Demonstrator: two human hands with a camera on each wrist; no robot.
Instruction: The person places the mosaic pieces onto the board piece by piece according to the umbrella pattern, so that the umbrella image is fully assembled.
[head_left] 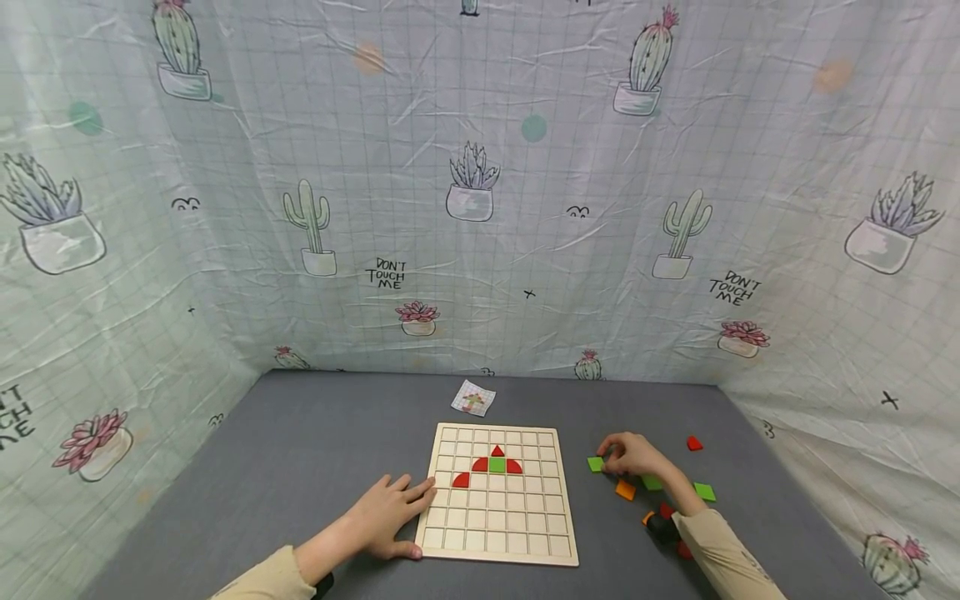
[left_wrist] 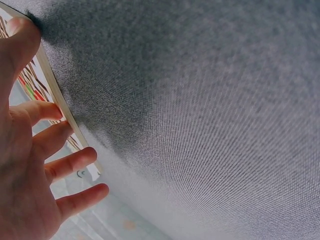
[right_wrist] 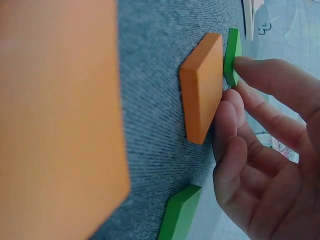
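Observation:
A pale wooden grid board point(head_left: 495, 521) lies on the grey table. Red pieces with curved edges point(head_left: 462, 480), a red triangle point(head_left: 498, 451) and a green square point(head_left: 497, 465) sit in its upper cells. My left hand point(head_left: 390, 512) rests along the board's left edge with fingers spread, and its thumb point(left_wrist: 25, 42) is at the near corner. To the right of the board, my right hand point(head_left: 633, 457) pinches a green square tile point(right_wrist: 231, 55) between thumb and fingertips, low over the table. Its other fingers are curled beside an orange tile point(right_wrist: 202, 87).
A small printed picture card point(head_left: 473, 398) lies behind the board. Loose tiles surround my right forearm: a green one point(head_left: 705, 492), a red one point(head_left: 694, 443) and several more partly hidden under the wrist. A cactus-print curtain point(head_left: 480, 250) encloses the table's back and sides.

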